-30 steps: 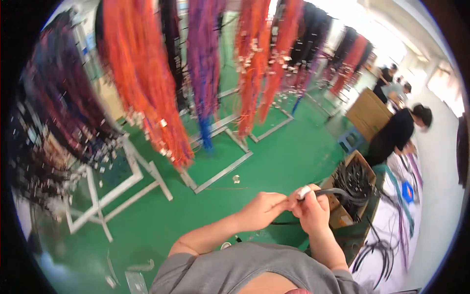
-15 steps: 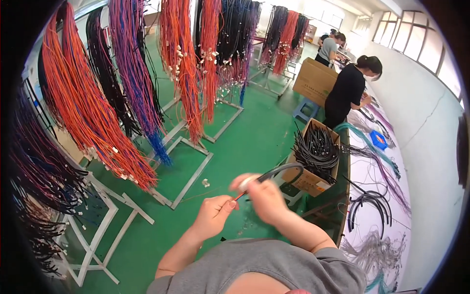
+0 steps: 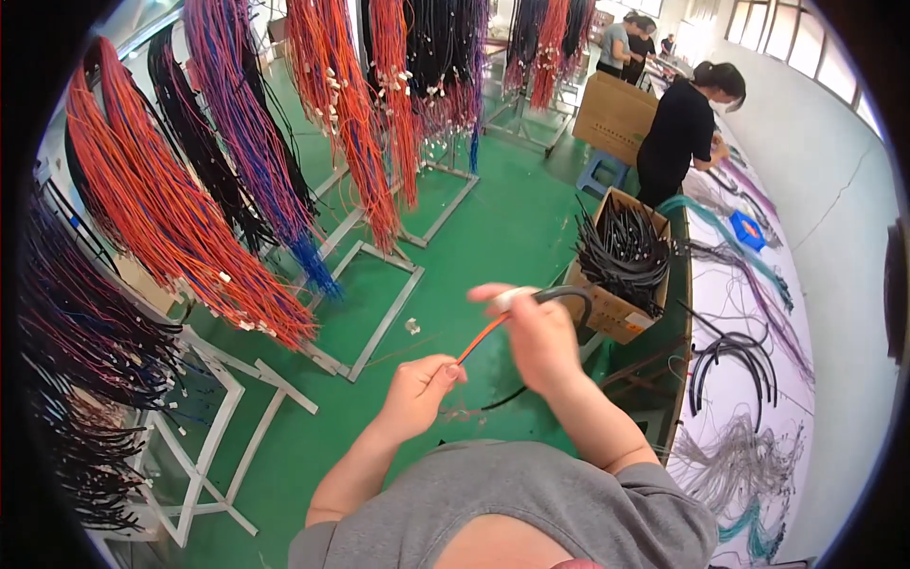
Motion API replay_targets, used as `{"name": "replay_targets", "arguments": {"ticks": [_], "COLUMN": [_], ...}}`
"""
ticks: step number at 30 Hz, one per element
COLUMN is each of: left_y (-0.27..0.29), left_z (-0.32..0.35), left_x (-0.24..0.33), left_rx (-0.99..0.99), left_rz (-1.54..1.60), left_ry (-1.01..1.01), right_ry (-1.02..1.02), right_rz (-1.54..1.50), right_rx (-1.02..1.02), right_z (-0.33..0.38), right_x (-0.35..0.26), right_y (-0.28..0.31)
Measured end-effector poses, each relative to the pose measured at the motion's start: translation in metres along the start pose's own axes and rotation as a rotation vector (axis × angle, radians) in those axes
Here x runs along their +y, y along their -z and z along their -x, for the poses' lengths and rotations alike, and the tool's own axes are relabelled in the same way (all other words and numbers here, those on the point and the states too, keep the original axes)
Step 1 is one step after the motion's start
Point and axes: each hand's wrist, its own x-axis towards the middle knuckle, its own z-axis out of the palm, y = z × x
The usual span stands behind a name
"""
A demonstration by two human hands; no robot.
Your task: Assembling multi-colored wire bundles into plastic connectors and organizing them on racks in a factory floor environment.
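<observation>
Low in front of me, my left hand pinches thin orange wires between thumb and fingers. The wires run up and right from the pinch to my right hand, which is slightly blurred. That hand is closed round a black tube, with one finger sticking out to the left and something white at the fingers. From it the tube curves over to the right and down behind the wrist; a black end shows below the hand. Whether the wires enter the tube is hidden by the fingers.
A cardboard box full of black tubes stands right, beside a long white table with wires and tubes. Metal racks hung with coloured wire bundles line the left. A co-worker stands at the table beyond a blue stool.
My right hand has moved up and away from the left, so a longer stretch of orange wire shows between them. The left hand keeps its pinch. The whole view has shifted slightly.
</observation>
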Motion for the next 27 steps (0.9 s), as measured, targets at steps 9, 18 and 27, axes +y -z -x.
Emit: {"name": "replay_targets", "arguments": {"ticks": [9,18,27], "left_y": [-0.009,-0.015,-0.013], "left_z": [-0.003,-0.007,-0.01], "left_x": [-0.004,-0.002,0.015], "left_rx": [0.008,0.032,0.142], "left_rz": [0.01,0.17,0.115], "left_ry": [0.128,0.161,0.009], "right_ry": [-0.058,-0.222,0.008], "right_rz": [-0.009,-0.06,-0.035], "right_rx": [-0.039,-0.148,-0.002], "right_z": [0.008,0.012,0.006], "right_x": [0.016,0.012,-0.003], "right_y": [0.01,0.009,0.025]}}
